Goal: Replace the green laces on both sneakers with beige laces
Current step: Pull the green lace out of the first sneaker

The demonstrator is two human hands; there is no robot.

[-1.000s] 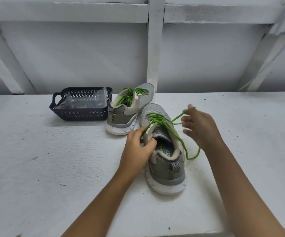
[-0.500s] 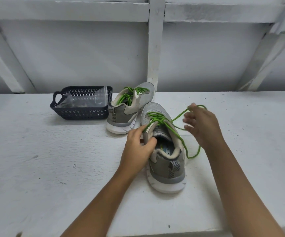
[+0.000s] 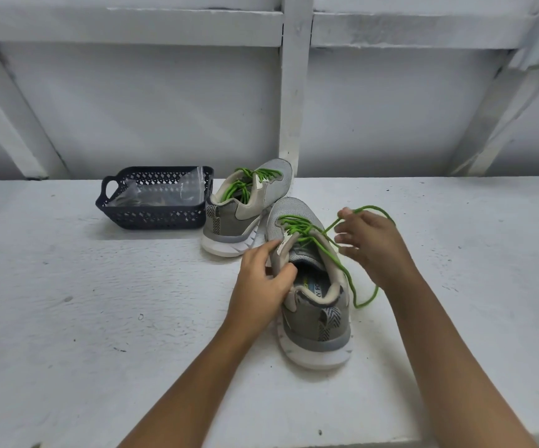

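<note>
The left grip (image 3: 261, 279) clasps the collar of the near sneaker (image 3: 316, 321) on the table (image 3: 100, 318), the right grip (image 3: 371, 244) just beside it pinches a raised loop of its green lace (image 3: 337, 263), and the second sneaker (image 3: 248, 211) stands beyond the left grip

This looks like a plain utility place, perhaps a shed or a storeroom; which one exactly I cannot tell. The wall (image 3: 148, 108) in the upper half of the frame is bare and painted white, with a wooden frame on it: a beam (image 3: 132, 27) along the top, a post (image 3: 294, 92) in the middle, and slanted braces (image 3: 14, 108) at the upper left and upper right. The bench (image 3: 67, 318) below is rough and white, with small dark marks. On it stand household things: a dark basket (image 3: 151, 218) and sneakers (image 3: 248, 205).
</note>
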